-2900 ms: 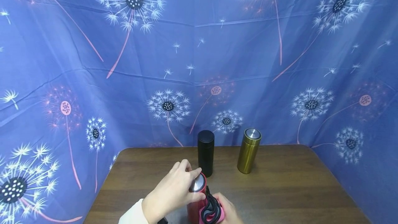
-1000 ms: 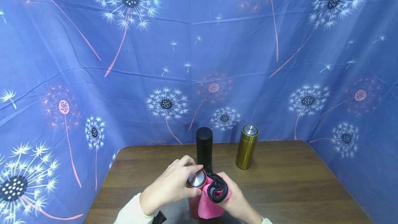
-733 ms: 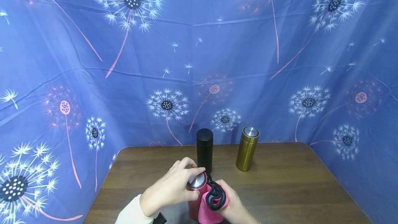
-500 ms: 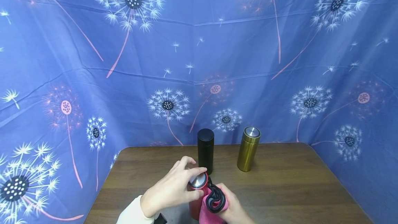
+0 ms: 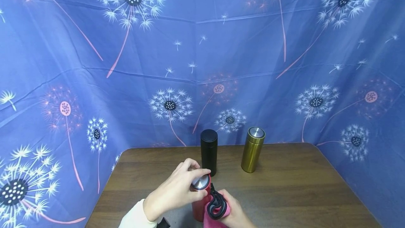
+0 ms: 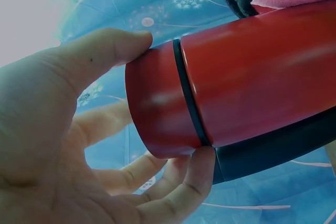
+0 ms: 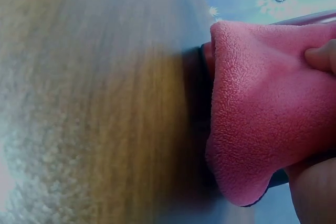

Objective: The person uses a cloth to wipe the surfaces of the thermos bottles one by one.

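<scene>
My left hand [image 5: 177, 191] grips a red thermos flask [image 5: 198, 208] around its lid, whose top is silver metal. In the left wrist view the thumb lies on one side of the red lid [image 6: 157, 100] and the fingers curl on the other, by the black ring. My right hand [image 5: 234, 212] holds a folded cleaning cloth [image 7: 262, 108], pink with a dark side and black edge, against the side of the flask. The flask's lower body is mostly hidden behind the cloth in the right wrist view.
Behind the hands a black flask [image 5: 209, 154] stands upright, close to the red one. A gold flask [image 5: 252, 156] with a silver lid top stands farther right. The wooden table [image 5: 300, 185] ends at a blue dandelion-print curtain [image 5: 269, 97].
The right hand and cloth rose along the red flask by one second ago and have since slid back down toward me. The left hand keeps its grip on the lid.
</scene>
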A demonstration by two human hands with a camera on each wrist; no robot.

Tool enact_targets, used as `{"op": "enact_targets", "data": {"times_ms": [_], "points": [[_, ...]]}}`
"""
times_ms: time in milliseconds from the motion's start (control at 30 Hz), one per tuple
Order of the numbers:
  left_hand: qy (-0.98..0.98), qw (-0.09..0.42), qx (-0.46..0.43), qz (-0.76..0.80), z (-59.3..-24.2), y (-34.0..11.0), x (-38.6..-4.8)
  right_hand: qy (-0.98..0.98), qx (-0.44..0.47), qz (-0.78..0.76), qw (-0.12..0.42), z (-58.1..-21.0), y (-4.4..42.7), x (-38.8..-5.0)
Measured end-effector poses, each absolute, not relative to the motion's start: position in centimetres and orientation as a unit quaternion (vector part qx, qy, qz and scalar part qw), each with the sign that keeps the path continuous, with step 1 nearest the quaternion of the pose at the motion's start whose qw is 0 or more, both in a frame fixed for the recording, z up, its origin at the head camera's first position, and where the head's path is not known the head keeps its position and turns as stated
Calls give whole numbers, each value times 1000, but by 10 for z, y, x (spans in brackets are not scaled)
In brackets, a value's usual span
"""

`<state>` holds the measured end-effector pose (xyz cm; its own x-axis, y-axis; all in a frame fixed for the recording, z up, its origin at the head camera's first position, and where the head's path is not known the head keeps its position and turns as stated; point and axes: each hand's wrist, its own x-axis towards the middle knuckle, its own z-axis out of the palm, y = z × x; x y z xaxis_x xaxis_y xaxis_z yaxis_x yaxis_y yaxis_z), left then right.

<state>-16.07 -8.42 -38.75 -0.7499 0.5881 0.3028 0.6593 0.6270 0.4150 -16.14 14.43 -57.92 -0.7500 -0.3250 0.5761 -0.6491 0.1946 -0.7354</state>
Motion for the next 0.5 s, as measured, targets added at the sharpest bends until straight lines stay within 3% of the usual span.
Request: {"op": "enact_targets", "data": {"times_ms": [267, 500], "points": [[-879, 74, -381, -276, -391, -88, -167, -751, 308, 566, 144, -562, 146, -159], [-870, 42, -403, -281, -391, -92, -171, -737, 338, 565, 152, -536, 148, -164]]}}
